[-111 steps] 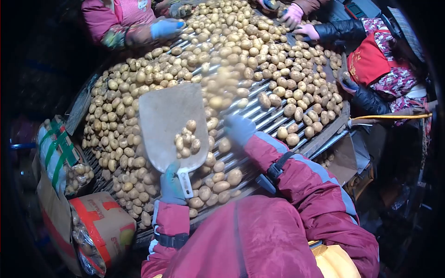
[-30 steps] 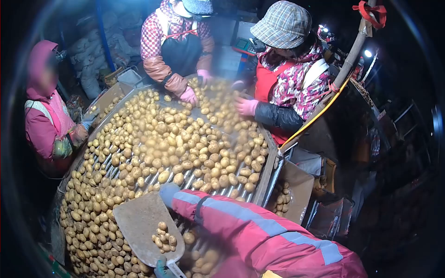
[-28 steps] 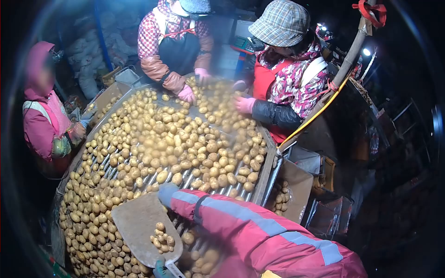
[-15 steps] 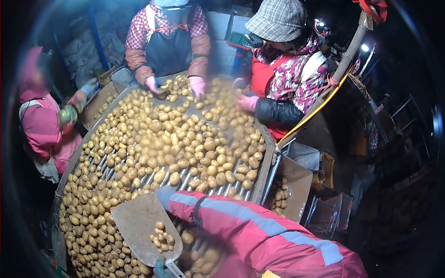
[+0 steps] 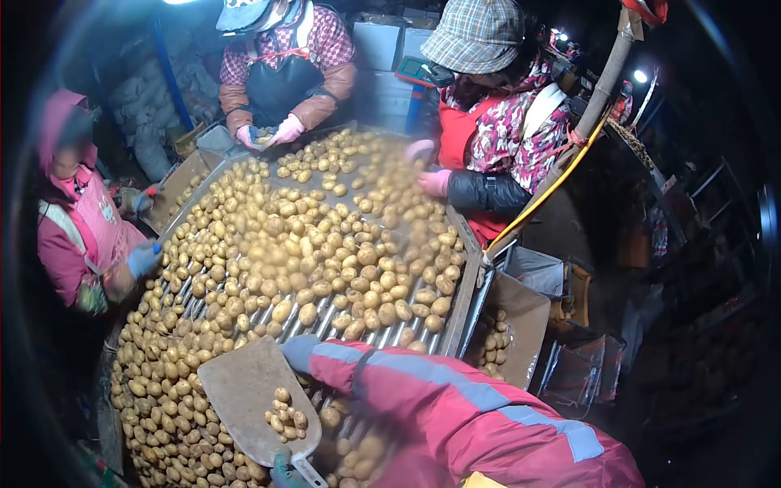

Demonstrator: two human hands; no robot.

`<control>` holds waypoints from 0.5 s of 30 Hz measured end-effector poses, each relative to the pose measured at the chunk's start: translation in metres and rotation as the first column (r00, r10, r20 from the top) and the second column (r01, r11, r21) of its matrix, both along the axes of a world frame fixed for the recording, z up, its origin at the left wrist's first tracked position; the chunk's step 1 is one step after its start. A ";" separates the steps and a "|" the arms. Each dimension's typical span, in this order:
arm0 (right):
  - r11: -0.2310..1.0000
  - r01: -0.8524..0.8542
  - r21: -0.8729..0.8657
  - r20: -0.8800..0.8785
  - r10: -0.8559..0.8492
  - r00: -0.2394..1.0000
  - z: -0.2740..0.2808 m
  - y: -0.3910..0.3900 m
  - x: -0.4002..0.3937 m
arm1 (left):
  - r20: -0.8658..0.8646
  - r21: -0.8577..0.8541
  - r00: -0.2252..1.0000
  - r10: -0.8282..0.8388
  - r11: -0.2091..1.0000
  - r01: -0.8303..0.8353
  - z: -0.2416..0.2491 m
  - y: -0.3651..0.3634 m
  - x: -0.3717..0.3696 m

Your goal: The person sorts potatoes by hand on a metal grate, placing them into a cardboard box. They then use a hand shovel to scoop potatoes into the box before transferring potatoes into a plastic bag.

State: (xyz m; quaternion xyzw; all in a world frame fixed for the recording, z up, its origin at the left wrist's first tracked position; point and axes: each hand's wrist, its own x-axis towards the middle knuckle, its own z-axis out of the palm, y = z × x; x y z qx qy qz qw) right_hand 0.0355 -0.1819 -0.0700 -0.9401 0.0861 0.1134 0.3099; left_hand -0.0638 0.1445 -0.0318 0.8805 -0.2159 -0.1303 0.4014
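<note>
A flat metal scoop (image 5: 244,390) with a few potatoes (image 5: 286,416) on it lies over the potato-covered roller table (image 5: 325,313). My left hand (image 5: 286,470), in a green glove, is closed at the scoop's rear beside its metal handle, partly cut off by the lower frame edge. My right hand (image 5: 301,353), in a blue-grey glove, reaches across to the scoop's front right edge. Its fingers are hidden, so their grip cannot be made out. Loose potatoes (image 5: 175,390) crowd the scoop's left side, and bare rollers show above it.
Three co-workers stand around the table: one at the left (image 5: 89,220), one at the far side (image 5: 285,73), one at the right (image 5: 504,138). A bin with potatoes (image 5: 521,317) stands beyond the right edge. A pole with a yellow cable (image 5: 561,183) rises there.
The scoop and my hands stay nearly in place. The far co-worker's gloved hands have come together toward the left. The left co-worker has turned toward the table, one hand now at its edge.
</note>
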 end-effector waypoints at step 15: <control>0.879 0.279 0.387 0.337 -0.416 0.845 0.139 -0.024 -0.082 | -0.845 -0.275 0.530 0.072 0.791 -0.546 -0.015 -0.019 0.002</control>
